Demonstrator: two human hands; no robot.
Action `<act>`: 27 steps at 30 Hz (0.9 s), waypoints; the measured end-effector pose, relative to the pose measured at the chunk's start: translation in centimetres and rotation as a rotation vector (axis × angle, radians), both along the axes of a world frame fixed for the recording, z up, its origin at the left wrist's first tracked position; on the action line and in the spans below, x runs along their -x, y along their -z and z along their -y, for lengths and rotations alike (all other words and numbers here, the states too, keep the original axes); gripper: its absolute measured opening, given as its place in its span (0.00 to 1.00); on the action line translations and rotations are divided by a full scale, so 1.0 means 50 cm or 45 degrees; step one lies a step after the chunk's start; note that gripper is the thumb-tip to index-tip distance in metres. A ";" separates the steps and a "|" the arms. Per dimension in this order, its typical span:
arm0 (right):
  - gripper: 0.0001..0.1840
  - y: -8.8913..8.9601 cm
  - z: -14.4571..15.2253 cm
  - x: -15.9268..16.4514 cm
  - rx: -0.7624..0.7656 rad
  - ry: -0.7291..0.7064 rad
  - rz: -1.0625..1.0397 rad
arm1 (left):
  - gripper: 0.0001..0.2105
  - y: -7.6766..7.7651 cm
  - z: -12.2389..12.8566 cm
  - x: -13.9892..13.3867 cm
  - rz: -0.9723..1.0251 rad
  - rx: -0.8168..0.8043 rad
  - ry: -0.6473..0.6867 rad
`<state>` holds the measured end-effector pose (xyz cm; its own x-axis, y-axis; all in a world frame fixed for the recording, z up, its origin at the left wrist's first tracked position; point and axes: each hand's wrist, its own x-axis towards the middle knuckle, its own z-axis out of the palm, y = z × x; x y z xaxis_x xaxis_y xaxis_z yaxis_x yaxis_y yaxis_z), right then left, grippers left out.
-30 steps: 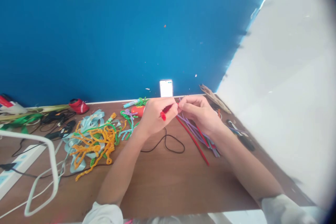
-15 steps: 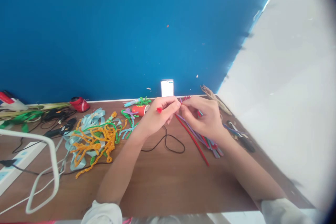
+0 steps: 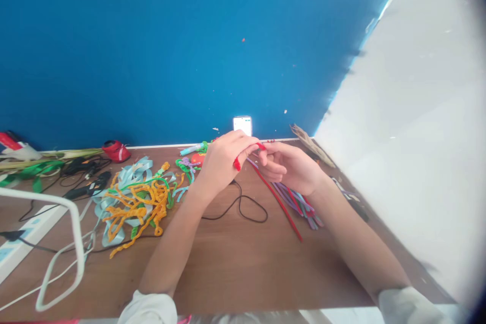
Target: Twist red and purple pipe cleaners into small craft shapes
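A red pipe cleaner (image 3: 237, 164) is pinched in my left hand (image 3: 224, 159), its fuzzy end poking out below the thumb. Another stretch of red shows between the two hands, where my right hand (image 3: 290, 162) meets it with thumb and forefinger; the other right fingers are loosely curled. Much of the red piece is hidden by the fingers. Under and beside my right hand lies a bundle of purple, red and blue pipe cleaners (image 3: 290, 197), with one straight red pipe cleaner (image 3: 283, 206) along its left side.
A lit phone (image 3: 243, 124) leans on the blue wall. To the left are a tangle of orange pipe cleaners (image 3: 146, 202), light blue ribbon (image 3: 114, 235), a red cup (image 3: 198, 158) and a white power strip (image 3: 32, 235). A black cable (image 3: 252, 219) loops across the brown table (image 3: 235, 268).
My left hand has turned over so its back faces up more, and the red end has shifted slightly right. My right fingers have rolled and loosened.
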<state>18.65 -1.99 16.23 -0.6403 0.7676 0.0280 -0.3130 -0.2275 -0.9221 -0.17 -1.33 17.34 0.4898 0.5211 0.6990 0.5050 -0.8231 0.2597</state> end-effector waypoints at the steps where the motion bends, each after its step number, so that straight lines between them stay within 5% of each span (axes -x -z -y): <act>1: 0.17 0.001 -0.001 -0.001 0.016 -0.037 -0.033 | 0.11 0.001 0.000 0.000 -0.010 -0.045 -0.007; 8: 0.12 0.002 0.004 -0.001 -0.034 0.054 -0.062 | 0.11 0.011 -0.002 0.001 -0.081 -0.219 -0.056; 15: 0.13 0.003 0.019 0.004 -0.421 0.413 0.099 | 0.11 0.002 0.020 -0.007 0.081 0.138 0.067; 19: 0.14 -0.002 0.029 0.002 -0.830 0.576 0.338 | 0.14 -0.010 0.037 -0.018 0.256 0.534 0.103; 24: 0.16 -0.014 0.042 0.000 -1.556 0.676 0.706 | 0.13 -0.010 0.032 -0.019 0.588 1.295 0.328; 27: 0.17 -0.011 0.034 -0.005 -1.979 0.745 0.887 | 0.12 -0.005 0.021 -0.020 0.663 1.503 0.402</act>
